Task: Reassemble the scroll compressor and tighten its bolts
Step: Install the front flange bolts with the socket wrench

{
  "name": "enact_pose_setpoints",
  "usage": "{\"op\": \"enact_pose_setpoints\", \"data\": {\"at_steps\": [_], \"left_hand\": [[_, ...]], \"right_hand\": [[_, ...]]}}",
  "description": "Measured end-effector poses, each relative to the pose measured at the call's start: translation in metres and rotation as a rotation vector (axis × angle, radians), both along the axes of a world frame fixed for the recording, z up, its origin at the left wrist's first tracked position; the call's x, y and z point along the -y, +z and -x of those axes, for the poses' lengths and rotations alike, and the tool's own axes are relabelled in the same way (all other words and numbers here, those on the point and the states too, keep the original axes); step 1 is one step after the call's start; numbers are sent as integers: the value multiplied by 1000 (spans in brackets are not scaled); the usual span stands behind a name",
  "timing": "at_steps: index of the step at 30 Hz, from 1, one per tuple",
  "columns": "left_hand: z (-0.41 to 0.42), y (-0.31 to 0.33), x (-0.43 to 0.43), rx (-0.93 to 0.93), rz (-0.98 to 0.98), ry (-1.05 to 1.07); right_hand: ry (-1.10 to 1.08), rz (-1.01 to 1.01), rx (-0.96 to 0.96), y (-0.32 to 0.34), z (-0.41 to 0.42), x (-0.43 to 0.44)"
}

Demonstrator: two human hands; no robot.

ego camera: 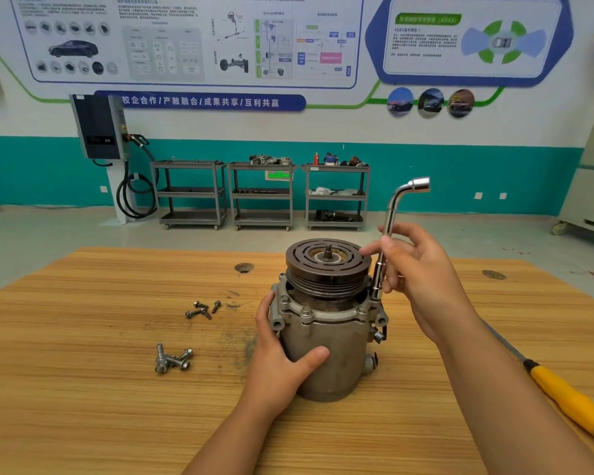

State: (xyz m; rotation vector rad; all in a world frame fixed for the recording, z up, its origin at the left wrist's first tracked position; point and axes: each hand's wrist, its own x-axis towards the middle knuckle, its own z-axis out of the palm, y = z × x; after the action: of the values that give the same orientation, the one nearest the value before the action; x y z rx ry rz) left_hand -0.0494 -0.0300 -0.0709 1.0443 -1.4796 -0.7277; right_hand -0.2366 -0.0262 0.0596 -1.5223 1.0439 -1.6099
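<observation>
Bright even light, soft shadows; wide-angle edge distortion, bg slightly soft.

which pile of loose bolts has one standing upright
The nearer pile, with the larger bolts: one bolt stands thread-up. In the farther pile, all lie on their sides.

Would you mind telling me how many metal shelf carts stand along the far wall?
3, in a row against the teal wall: the left cart, the middle cart and the right cart. None appears hidden.
</observation>
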Motion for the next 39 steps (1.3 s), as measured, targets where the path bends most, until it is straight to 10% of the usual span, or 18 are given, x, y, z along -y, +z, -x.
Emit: {"op": "enact_pose_setpoints", "data": {"at_steps": [39], "left_hand": [[1,4,-4,13,-4,12]], "right_hand": [[17,41,-154,-6,1,0]]}}
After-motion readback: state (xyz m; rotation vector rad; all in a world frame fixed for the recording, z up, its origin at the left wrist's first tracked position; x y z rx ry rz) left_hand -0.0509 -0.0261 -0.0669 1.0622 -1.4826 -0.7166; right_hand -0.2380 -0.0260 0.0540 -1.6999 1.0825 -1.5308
